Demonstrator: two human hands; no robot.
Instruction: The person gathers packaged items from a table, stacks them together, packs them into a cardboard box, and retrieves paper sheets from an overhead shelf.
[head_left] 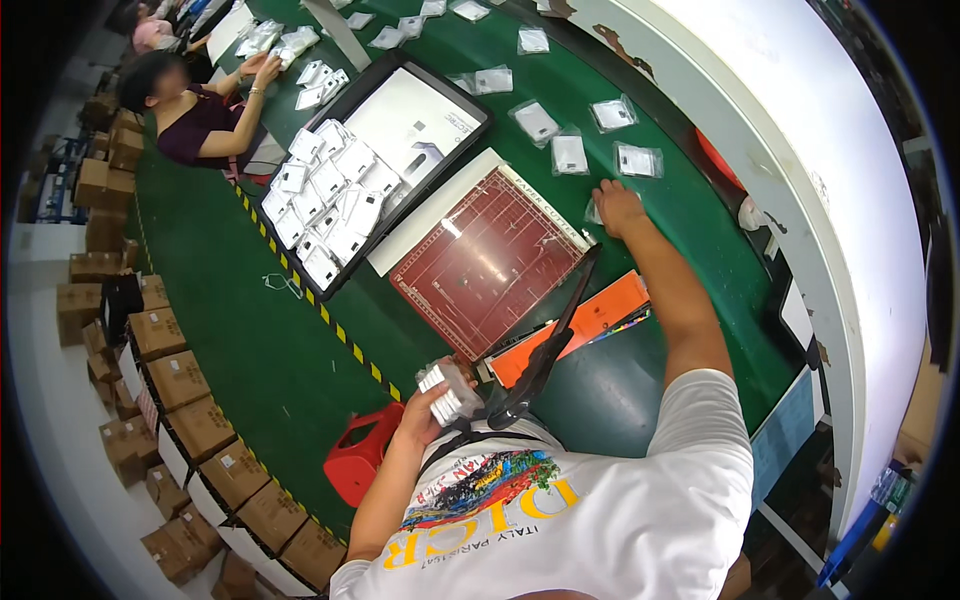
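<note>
In the head view, the left hand [422, 414] is near the person's waist, its grip closed around a stack [447, 392] of white pieces in clear plastic. The stack is held up off the worktop [735, 275], tilted, its edges facing upward.

The right hand [618, 208] reaches out over the worktop, fingers bent down onto a clear packet [592, 212]. Most of that packet is hidden beneath the hand, so I cannot tell whether the grip pinches it or only touches it. More flat packets with white contents lie spread out beyond the right hand: one [638, 160] is near the fingers, another [570, 154] is to its left, and others are scattered farther off.

Between the two hands lies a cutter [488, 262] with a dark red board; its black arm [545, 365] slants toward the person's waist. An orange strip [575, 328] lies beside the board, passing under the arm.

To the left of the cutter is a black tray [375, 235], with many loosely piled white cards [325, 195] at its near left end and a white sheet [415, 115] at the other. Past the tray, a co-worker [205, 125] has both hands raised near more packets. A red stool [360, 455] is beside the left forearm, and cartons [195, 400] line the far left.
</note>
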